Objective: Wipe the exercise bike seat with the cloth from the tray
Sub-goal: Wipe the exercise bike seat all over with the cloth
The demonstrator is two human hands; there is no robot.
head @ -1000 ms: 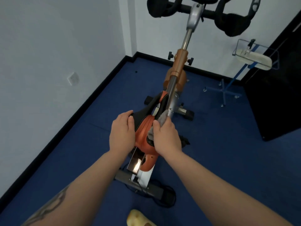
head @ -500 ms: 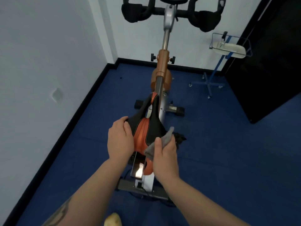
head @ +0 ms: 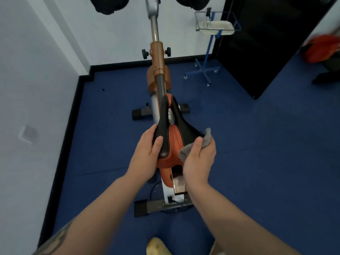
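Observation:
The black and orange bike seat (head: pixel 173 131) points away from me at the centre of the view. My left hand (head: pixel 147 153) grips its rear left edge, thumb on top. Pressed against the seat's rear right side is a grey cloth (head: pixel 187 150), which my right hand (head: pixel 199 159) holds bunched in its fingers. One corner of the cloth sticks up past my fingers. The wire tray (head: pixel 217 26) stands on a blue stand at the back right, by the wall.
The bike's orange frame and post (head: pixel 158 61) run forward to black handlebars at the top edge. White walls close in at the left and back. A black door panel (head: pixel 257 52) stands at the right. Blue floor surrounds the bike. An orange object (head: pixel 322 50) lies far right.
My right hand with the cloth has slid from the seat's front part back to its rear right side. My left hand stays on the seat's left edge. The view has shifted.

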